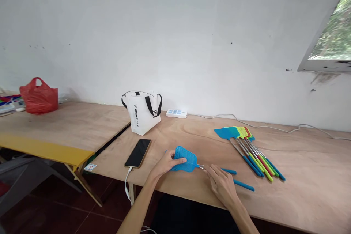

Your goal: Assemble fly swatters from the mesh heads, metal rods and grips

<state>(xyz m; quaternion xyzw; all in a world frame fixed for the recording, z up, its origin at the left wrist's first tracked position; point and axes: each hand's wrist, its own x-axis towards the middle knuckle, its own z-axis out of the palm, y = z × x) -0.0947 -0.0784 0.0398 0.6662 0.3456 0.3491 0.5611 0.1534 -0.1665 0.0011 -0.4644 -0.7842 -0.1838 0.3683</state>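
My left hand (166, 163) is closed on the mesh head of a blue fly swatter (185, 158) near the front edge of the wooden table (301, 175). My right hand (221, 183) pinches the thin metal shaft just right of that head. Two blue handle pieces (243, 185) lie on the table beside my right hand, partly hidden by it. To the right, a fanned row of several fly swatters (248, 148) in blue, yellow, red and green lies flat, out of reach of both hands.
A black phone (138, 153) on a white cable lies left of my left hand. Behind it stand a white tote bag (142, 111) and a white power strip (176, 113) by the wall. A red plastic bag (39, 96) sits on the neighbouring table at far left.
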